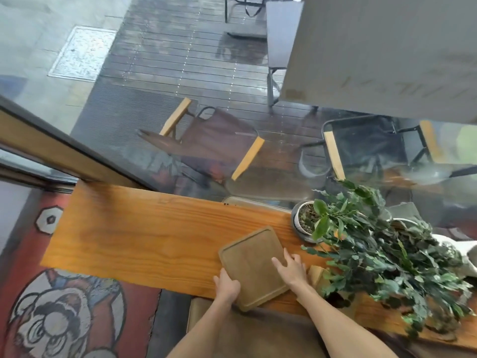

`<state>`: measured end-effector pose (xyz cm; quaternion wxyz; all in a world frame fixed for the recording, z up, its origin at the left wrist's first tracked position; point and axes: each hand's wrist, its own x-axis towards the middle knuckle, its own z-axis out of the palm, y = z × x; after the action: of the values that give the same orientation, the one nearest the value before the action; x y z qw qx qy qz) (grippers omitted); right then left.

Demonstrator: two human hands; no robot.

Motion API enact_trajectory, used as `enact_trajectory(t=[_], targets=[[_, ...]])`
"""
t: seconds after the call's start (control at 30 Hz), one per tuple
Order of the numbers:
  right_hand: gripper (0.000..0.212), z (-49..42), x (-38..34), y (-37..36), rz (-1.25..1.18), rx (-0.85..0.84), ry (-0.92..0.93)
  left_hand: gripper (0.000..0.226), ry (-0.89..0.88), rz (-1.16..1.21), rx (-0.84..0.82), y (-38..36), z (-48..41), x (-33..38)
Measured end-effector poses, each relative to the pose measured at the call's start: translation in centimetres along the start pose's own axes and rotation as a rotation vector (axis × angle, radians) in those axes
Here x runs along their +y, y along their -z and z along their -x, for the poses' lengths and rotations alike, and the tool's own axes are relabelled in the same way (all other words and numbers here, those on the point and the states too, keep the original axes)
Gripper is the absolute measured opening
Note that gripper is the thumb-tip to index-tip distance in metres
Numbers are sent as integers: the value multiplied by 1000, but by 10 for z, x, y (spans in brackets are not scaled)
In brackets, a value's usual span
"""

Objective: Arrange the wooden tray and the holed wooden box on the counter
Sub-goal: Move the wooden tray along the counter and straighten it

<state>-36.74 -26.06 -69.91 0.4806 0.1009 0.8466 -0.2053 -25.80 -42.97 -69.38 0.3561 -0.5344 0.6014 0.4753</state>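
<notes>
A square wooden tray with rounded corners lies flat on the orange wooden counter, turned at an angle, its near corner past the counter's front edge. My left hand grips the tray's near-left edge. My right hand rests on the tray's right side with fingers spread. Just right of my right hand a light wooden box peeks out from under plant leaves; its holes are hidden.
A small potted plant stands at the counter's back edge by the window glass. A large leafy plant covers the counter's right part. A brown stool seat sits below the front edge. A patterned rug lies on the floor at left.
</notes>
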Motion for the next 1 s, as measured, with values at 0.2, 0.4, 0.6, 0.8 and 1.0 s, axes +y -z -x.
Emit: enact_trajectory(t=[0.2,0.4,0.6,0.8,1.0], targets=[[67,8,-30,-21,-49,-21,-9,75,47,191,-46,35,-18,-25],[63,31,-120,-75,-40,3,145,77,40,372,63,119,-73,-75],[65,58,-213,-139,-80,64,196,67,-89,235,253,256,-17,-28],[67,57,-298,-224,-236,85,130,69,-192,98,255,373,-82,-42],[70,50,-343,-287,-284,86,111,69,-224,-13,310,429,-123,-55]])
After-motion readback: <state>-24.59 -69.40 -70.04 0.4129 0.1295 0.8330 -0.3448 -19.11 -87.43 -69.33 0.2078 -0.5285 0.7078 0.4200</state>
